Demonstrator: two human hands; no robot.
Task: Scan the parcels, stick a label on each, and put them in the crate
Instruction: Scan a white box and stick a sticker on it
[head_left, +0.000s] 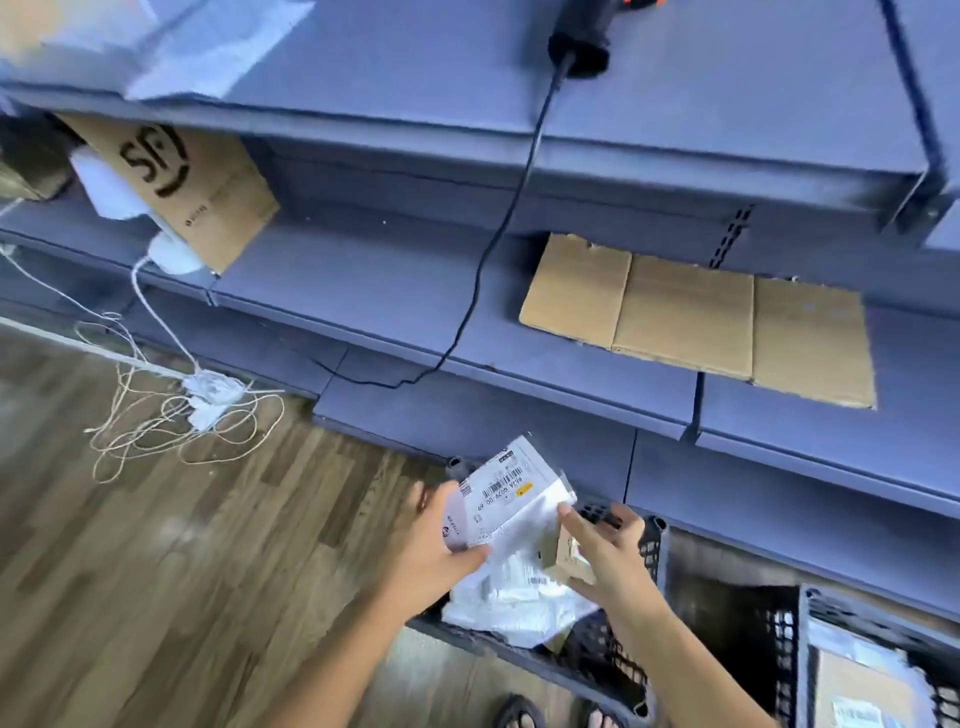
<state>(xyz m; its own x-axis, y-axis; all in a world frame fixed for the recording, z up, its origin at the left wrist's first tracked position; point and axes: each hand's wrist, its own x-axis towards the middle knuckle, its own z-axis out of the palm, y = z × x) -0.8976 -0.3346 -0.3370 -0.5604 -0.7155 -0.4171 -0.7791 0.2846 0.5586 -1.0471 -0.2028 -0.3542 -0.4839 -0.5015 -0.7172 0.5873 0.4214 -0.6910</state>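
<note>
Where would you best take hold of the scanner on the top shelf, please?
Grip the scanner by its black handle, coming from the front. It lies on the shelf with its butt toward the edge, and its cable trails off below.

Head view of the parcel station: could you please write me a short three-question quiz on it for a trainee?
1. True or false: the scanner lies on the floor.
2. What lies flat on the second shelf? A flattened cardboard; B a tape roll; C a bottle.
3. Fill in: the left hand grips a white ____ over the black crate.
Key: 1 false, it is on the top shelf; 2 A; 3 parcel.
</note>
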